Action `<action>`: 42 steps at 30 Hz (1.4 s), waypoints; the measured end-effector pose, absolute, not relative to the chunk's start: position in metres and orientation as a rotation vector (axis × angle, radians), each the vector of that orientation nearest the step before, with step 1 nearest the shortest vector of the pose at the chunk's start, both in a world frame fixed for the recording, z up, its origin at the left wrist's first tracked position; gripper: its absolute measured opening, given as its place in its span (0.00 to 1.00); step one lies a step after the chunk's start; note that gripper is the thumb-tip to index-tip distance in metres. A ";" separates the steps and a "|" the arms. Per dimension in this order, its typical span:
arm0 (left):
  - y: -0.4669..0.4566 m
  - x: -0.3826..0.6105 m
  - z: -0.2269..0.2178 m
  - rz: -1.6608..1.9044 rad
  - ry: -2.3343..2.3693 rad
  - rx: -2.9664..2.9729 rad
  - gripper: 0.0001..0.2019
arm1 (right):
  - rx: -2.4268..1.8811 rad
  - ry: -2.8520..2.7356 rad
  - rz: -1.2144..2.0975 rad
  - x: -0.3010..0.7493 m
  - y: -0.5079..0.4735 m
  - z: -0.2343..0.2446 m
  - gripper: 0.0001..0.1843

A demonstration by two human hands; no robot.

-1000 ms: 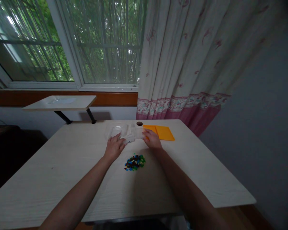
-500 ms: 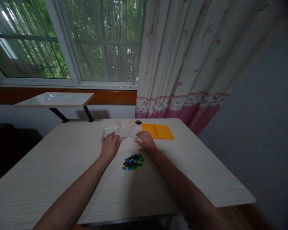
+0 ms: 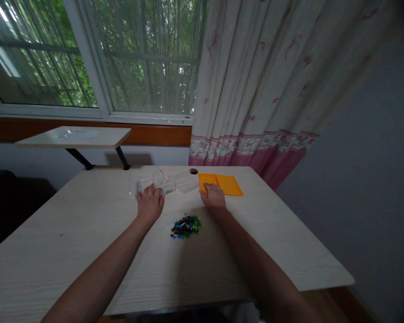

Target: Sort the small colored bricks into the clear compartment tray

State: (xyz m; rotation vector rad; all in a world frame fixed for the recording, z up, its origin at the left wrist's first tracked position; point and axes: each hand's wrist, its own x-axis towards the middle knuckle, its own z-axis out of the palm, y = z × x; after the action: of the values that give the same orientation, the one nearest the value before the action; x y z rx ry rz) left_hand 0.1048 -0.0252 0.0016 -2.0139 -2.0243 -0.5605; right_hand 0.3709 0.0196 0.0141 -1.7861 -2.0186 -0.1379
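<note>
My left hand (image 3: 150, 204) rests its outstretched fingers at the near edge of the clear plastic containers (image 3: 170, 185); its fingers are apart. Several of these see-through pieces lie loosely together, their outlines hard to separate. Over the near left part of a flat yellow tray (image 3: 229, 185) is my right hand (image 3: 214, 197), its fingers slightly bent and the thumb apart. Whether its fingertips press on the tray I cannot tell. Between my forearms lies a heap of small blue, green, yellow and dark pieces (image 3: 186, 226).
A dark round hole (image 3: 193, 171) opens in the pale wooden table (image 3: 97, 215) near its back edge. At the back left a small raised shelf (image 3: 77, 137) stands on black legs, with clear plastic on it. A curtain (image 3: 249, 89) hangs behind.
My right hand has moved right, from the clear plastic to the yellow tray. My left hand has shifted slightly left, and the clear pieces lie more spread out. The heap has stayed put.
</note>
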 end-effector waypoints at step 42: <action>-0.025 0.102 0.003 -0.541 -2.072 -2.029 0.18 | -1.449 -2.250 -0.106 0.394 0.030 0.019 0.22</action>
State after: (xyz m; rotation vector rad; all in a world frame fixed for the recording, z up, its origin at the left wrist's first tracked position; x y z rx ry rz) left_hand 0.1022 -0.0251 0.0031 -2.0293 -2.0720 -0.5412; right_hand 0.3935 0.0301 0.0187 -1.4488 -2.2497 -0.1063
